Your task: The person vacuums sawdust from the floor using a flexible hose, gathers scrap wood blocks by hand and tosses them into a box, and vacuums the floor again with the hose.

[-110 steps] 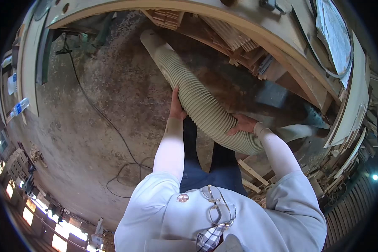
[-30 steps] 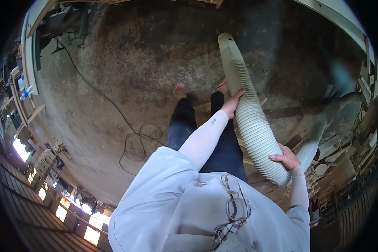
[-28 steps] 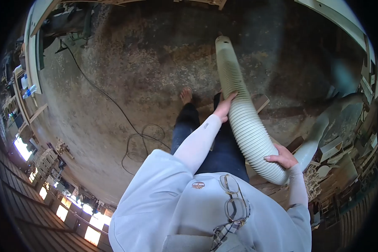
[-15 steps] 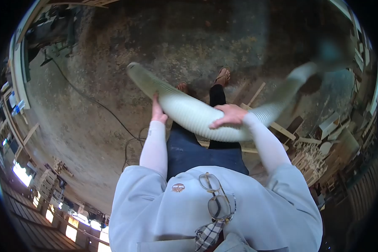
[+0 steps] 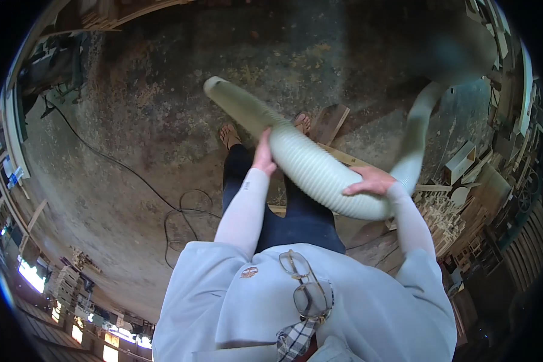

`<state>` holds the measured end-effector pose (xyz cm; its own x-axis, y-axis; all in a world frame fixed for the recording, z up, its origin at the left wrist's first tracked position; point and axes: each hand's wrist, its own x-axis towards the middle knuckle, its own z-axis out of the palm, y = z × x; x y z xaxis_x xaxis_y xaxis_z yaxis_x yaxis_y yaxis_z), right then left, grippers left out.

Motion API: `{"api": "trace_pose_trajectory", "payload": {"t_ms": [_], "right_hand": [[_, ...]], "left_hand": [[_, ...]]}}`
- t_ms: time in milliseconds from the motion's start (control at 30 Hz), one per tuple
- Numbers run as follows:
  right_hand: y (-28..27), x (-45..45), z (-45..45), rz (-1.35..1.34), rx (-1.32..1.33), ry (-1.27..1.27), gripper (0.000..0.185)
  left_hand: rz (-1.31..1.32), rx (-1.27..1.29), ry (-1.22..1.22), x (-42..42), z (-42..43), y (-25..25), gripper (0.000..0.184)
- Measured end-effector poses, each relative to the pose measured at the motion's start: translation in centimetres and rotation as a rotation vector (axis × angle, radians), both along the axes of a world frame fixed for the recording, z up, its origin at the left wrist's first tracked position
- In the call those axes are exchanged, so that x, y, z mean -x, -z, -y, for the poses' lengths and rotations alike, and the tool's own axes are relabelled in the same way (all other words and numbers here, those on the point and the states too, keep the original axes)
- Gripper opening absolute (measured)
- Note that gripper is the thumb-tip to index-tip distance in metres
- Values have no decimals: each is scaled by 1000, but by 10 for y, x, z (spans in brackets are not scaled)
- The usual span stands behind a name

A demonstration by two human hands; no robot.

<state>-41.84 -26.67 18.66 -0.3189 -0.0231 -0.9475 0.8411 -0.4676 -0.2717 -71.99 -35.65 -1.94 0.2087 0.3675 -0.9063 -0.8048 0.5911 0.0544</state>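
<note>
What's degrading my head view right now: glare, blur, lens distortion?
Head view: strong fisheye curvature with black corners; blown-out openings at lower left, blue fringing beside them; a hazy, bluish blur at upper right; floor darker toward the top; the ribbed hose soft at its free end, its ribs clearer between the hands.

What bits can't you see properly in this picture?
- Head view: some fingertips of the left hand, hidden by the hose.
- Head view: where the hose goes at the upper right, lost in a dark blur.
- Head view: details of the shirt badge, too small.
- Head view: the label on the bottle, too small.
</note>
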Motion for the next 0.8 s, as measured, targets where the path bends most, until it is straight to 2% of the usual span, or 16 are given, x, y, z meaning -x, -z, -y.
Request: {"api": "trace_pose_trajectory", "payload": {"t_ms": [33, 67, 100, 133, 167, 200, 233, 267, 333, 400, 533, 600, 667, 700, 733, 800], "right_hand": [[-9, -30, 1, 19, 4, 52, 107], [-17, -59, 4, 39, 11, 103, 104], [-25, -87, 7, 66, 14, 156, 103], [-33, -114, 10, 94, 18, 208, 102], [-41, -138, 12, 88, 27, 215, 102], [-49, -159, 13, 140, 9, 268, 100], [-55, -178, 13, 191, -11, 318, 99], [-59, -196, 15, 181, -3, 318, 99], [-63, -225, 18, 171, -15, 483, 97], [-68, -239, 12, 163, 2, 504, 96], [-61, -244, 26, 167, 94, 516, 93], [-60, -228, 36, 100, 56, 449, 94], [-54, -207, 44, 69, 62, 279, 100], [-52, -191, 45, 69, 62, 276, 100], [-47, -171, 43, 71, 79, 135, 104], [-33, -134, 44, 71, 102, -15, 108]], "left_hand": [[14, -34, 35, -35, 1, 19, 70], [73, -170, 25, -65, -23, -13, 68], [70, -11, 73, -99, -24, 5, 65], [112, -28, 105, -133, -27, 23, 64], [121, -1, 151, -158, -44, 6, 65], [167, 53, 169, -182, -60, -5, 67], [190, 16, 173, -216, -56, 26, 69], [179, -9, 212, -234, -71, 11, 84], [256, -29, 208, -274, -81, 27, 81], [182, -21, 288, -300, -90, 31, 89], [121, 19, 343, -288, -67, 10, 83], [247, 29, 298, -256, -32, 0, 80], [201, -61, 180, -225, 10, -3, 74], [90, -91, 155, -206, 27, -9, 71], [-20, -121, 129, -186, 40, -12, 68], [-16, -57, 90, -137, 63, -14, 67]]}}
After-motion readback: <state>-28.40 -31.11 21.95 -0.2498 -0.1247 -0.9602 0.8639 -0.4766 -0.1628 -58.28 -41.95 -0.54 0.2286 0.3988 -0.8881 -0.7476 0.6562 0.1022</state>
